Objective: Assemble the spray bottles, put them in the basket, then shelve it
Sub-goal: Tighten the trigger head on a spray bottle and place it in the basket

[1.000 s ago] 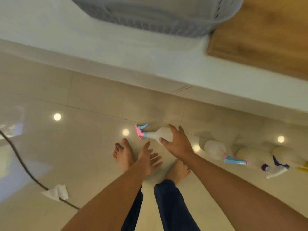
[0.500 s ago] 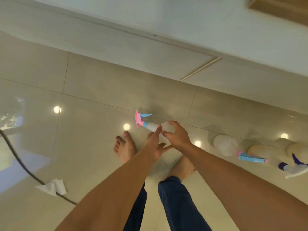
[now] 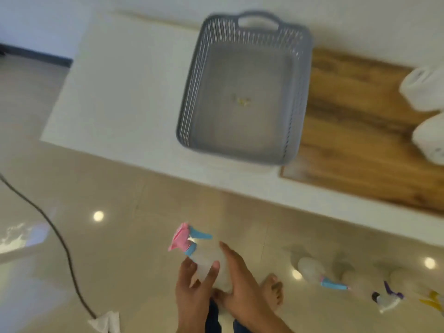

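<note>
The basket (image 3: pixel 242 92) is grey with little holes in rows. The spray bottle (image 3: pixel 209 260) is white with a pink and blue top (image 3: pixel 185 239). The board (image 3: pixel 360 131) is brown wood.

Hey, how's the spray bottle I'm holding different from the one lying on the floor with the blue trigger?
The held spray bottle is up off the floor, gripped by both hands, left hand and right hand; the floor spray bottle lies on its side on the tiles, untouched. The held one's head points up-left, the floor one's points right. Both have pale translucent bodies and pink-and-blue spray heads already fitted.
</note>
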